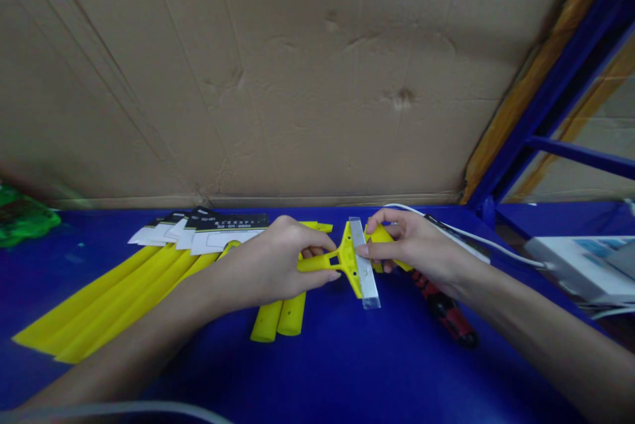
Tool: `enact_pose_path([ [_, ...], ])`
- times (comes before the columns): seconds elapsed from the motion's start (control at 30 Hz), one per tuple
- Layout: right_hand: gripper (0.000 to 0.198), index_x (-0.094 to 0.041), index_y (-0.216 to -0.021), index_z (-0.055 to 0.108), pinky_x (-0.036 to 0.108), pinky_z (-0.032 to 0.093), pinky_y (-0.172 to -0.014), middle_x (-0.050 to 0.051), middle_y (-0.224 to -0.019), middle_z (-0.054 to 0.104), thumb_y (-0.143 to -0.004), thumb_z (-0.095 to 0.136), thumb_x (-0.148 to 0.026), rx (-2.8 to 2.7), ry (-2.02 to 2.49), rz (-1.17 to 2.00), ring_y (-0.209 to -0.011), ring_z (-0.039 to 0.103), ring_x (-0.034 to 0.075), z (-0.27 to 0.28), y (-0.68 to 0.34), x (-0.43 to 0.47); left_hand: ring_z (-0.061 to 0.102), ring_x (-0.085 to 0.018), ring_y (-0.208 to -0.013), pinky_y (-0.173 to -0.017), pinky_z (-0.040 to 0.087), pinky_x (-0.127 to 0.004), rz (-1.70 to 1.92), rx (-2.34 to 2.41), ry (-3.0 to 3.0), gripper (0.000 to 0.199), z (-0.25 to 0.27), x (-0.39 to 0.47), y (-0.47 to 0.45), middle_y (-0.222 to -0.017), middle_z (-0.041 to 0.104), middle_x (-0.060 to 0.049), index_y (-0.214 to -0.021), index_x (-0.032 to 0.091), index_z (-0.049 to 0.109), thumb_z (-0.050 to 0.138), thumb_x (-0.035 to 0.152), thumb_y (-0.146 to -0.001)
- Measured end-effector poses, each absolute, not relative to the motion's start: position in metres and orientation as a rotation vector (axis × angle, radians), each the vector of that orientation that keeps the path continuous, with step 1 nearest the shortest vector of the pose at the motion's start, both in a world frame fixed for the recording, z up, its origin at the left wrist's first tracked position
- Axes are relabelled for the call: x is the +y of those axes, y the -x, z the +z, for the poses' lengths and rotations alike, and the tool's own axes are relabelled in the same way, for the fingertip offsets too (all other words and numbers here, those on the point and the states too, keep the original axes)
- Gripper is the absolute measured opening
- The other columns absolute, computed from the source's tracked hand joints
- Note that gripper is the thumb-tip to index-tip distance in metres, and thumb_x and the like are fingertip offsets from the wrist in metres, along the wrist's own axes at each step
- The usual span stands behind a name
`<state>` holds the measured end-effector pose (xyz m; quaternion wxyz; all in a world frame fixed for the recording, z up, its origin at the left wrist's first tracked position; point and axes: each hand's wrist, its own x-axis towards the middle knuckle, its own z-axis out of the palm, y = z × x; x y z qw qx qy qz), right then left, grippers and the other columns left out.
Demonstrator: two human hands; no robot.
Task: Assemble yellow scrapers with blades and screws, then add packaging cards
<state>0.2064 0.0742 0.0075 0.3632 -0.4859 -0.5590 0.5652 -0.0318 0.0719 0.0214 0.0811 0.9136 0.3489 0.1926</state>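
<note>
My left hand (280, 258) is closed around the handle of a yellow scraper (348, 258), held above the blue table. Across the scraper's wide head lies a silvery metal blade (366, 272) with clear film at its ends. Fingers of my right hand (397, 239) are closed on a small yellow plastic piece (380, 235), and its thumb touches the blade. Two yellow tubular handles (278, 319) lie below my left hand, partly hidden by it. A red and black hand tool (449, 315) rests beneath my right wrist; its front end is covered.
Several flat yellow pieces (114, 292) with black and white cards (218, 232) are fanned out at left. A green bag (24, 215) sits far left. At right, a white box (585, 265) with a white cable stands by a blue metal frame (540, 100). Cardboard (297, 80) backs the blue table (347, 371).
</note>
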Motion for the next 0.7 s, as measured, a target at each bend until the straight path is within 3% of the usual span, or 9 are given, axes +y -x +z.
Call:
enact_pose_path([
  [0.1,0.044,-0.021,-0.082,0.064,0.024,0.044,-0.050,-0.002,-0.064,0.070,-0.057,0.098,-0.033,-1.492,1.242,1.408,-0.053,0.057,0.011,0.007,-0.207,0.076,0.074,-0.018,-0.068,-0.064,0.052,-0.028,0.581,1.037,-2.664,0.022,0.022,0.073,0.032,-0.082,0.082,-0.004,-0.101,0.014,0.081,0.077,0.029,-0.085],
  [0.2,0.023,-0.021,-0.079,0.071,0.026,0.045,-0.053,0.004,-0.077,0.077,-0.075,0.086,-0.038,-1.500,1.275,1.310,-0.066,0.066,0.016,0.010,-0.211,0.079,0.075,-0.019,-0.070,-0.064,0.052,-0.027,0.579,1.042,-2.646,0.020,0.023,0.074,0.032,-0.084,0.083,-0.005,-0.099,0.015,0.081,0.075,0.030,-0.086],
  [0.3,0.011,-0.021,-0.090,0.076,0.027,0.047,-0.056,0.005,-0.081,0.078,-0.084,0.076,-0.030,-1.477,1.303,1.282,-0.071,0.069,0.018,0.016,-0.218,0.082,0.077,-0.020,-0.073,-0.063,0.052,-0.026,0.562,1.056,-2.633,0.021,0.024,0.075,0.033,-0.088,0.083,-0.007,-0.097,0.015,0.081,0.075,0.032,-0.087],
  [0.33,0.017,-0.022,-0.100,0.075,0.027,0.048,-0.056,0.004,-0.080,0.078,-0.083,0.076,-0.027,-1.481,1.285,1.291,-0.071,0.070,0.018,0.018,-0.220,0.082,0.077,-0.020,-0.073,-0.063,0.052,-0.026,0.561,1.061,-2.631,0.021,0.024,0.075,0.033,-0.087,0.083,-0.007,-0.097,0.015,0.081,0.075,0.032,-0.087],
  [0.43,0.063,-0.026,-0.131,0.059,0.026,0.049,-0.059,-0.003,-0.072,0.075,-0.074,0.085,-0.024,-1.524,1.205,1.309,-0.069,0.070,0.018,0.023,-0.222,0.079,0.075,-0.020,-0.072,-0.065,0.051,-0.027,0.561,1.074,-2.630,0.022,0.023,0.074,0.033,-0.086,0.083,-0.007,-0.099,0.014,0.081,0.075,0.032,-0.086],
  [0.5,0.079,-0.028,-0.136,0.049,0.027,0.050,-0.058,-0.005,-0.067,0.073,-0.068,0.091,-0.027,-1.561,1.165,1.269,-0.064,0.069,0.018,0.024,-0.219,0.076,0.074,-0.019,-0.072,-0.065,0.050,-0.027,0.552,1.070,-2.628,0.022,0.023,0.074,0.033,-0.085,0.082,-0.006,-0.100,0.014,0.081,0.075,0.032,-0.087],
  [0.7,0.068,-0.025,-0.114,0.051,0.027,0.047,-0.049,-0.006,-0.058,0.067,-0.064,0.094,-0.039,-1.638,1.162,1.235,-0.049,0.062,0.016,0.017,-0.205,0.068,0.070,-0.017,-0.068,-0.064,0.047,-0.028,0.543,1.062,-2.674,0.020,0.021,0.072,0.029,-0.080,0.079,-0.002,-0.100,0.016,0.080,0.074,0.032,-0.089],
])
